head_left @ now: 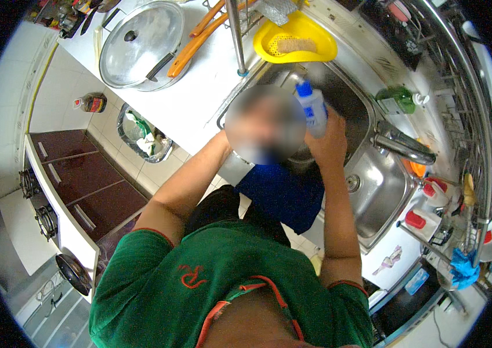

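Over the sink [292, 72], my right hand [328, 136] is closed around a translucent white bottle [314, 111] with a blue cap. The bottle stands out above my fingers, its capped end away from me. My left hand [226, 145] reaches to the near left edge of the same basin. A round blurred patch covers its fingers and whatever lies there, so I cannot tell if it holds anything. Below the patch hangs a dark blue cloth [283, 194] in front of my legs.
A yellow strainer basket [263, 49] with a sponge sits at the sink's far edge. The faucet [402, 148] and a second basin [379, 200] lie to the right, near a green bottle [396, 100]. A lidded pan [141, 43] stands on the white counter, far left. Below is a bin [144, 136].
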The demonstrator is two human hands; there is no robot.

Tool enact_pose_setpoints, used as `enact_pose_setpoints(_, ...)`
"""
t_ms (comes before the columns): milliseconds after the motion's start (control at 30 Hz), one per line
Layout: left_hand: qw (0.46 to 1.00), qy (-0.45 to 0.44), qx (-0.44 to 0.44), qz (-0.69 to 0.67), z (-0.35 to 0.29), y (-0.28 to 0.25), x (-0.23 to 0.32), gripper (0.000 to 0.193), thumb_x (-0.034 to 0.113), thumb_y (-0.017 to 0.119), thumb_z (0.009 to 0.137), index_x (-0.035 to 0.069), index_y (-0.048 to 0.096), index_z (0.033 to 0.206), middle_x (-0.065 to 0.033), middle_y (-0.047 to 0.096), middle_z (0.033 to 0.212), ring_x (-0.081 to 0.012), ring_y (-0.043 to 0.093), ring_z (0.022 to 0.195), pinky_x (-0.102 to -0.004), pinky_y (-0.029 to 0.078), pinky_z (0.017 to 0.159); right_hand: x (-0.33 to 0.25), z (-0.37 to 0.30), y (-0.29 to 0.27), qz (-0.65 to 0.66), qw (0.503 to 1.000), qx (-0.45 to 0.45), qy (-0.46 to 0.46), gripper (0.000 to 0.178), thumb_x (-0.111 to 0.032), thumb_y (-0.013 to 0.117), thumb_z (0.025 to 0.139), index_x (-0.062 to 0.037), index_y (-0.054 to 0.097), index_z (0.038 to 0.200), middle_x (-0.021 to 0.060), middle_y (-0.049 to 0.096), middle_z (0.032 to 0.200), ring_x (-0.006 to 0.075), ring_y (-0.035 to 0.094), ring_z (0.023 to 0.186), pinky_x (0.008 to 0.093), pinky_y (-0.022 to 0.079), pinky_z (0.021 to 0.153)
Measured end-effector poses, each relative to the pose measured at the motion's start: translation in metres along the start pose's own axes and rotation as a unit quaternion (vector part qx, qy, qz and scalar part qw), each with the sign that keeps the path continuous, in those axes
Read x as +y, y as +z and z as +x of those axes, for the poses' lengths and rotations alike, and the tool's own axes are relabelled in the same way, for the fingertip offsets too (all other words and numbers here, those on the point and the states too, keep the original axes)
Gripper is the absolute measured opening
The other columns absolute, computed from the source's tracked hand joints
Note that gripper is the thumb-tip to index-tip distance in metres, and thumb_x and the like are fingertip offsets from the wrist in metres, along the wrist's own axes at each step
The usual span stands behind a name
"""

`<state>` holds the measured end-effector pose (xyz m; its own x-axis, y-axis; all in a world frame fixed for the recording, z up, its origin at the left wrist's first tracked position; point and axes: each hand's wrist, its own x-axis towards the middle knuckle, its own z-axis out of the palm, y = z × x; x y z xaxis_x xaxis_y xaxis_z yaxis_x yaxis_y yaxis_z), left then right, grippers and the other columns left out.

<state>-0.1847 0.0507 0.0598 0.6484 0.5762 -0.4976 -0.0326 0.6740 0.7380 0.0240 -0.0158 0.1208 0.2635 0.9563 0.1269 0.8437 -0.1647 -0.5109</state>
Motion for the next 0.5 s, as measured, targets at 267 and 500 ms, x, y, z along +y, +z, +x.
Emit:
enact_pose_setpoints(267,0.988,0.117,-0.067,0.070,0.013,0.012,-0.013,0.046,0.010,0.060,0.083,0.010,0.039,0.124,-0.0111,0.058,0.105,-0.0178,0.062,0.081,-0.0278,0.053,0.072,0.024,-0.034,-0.056,-0.143,0.972,-0.184,0.032,0.076,-0.032,0.072,0.068,-0.0025,0.037,0.129,0.0221,0.054,0.108,0.0384,0.056,0.096,0.0471,0.047,0.079)
enact_pose_setpoints(500,0.977,0.128,-0.054,0.160,0.042,0.030,-0.023,0.045,0.040,0.046,0.092,0.013,0.043,0.128,-0.0093,0.062,0.089,-0.0147,0.061,0.067,-0.0274,0.054,0.063,0.015,-0.060,-0.072,-0.151,0.960,-0.237,0.016,0.072,-0.030,0.071,0.070,-0.0021,0.039,0.127,0.0223,0.058,0.098,0.0389,0.060,0.086,0.0461,0.049,0.073)
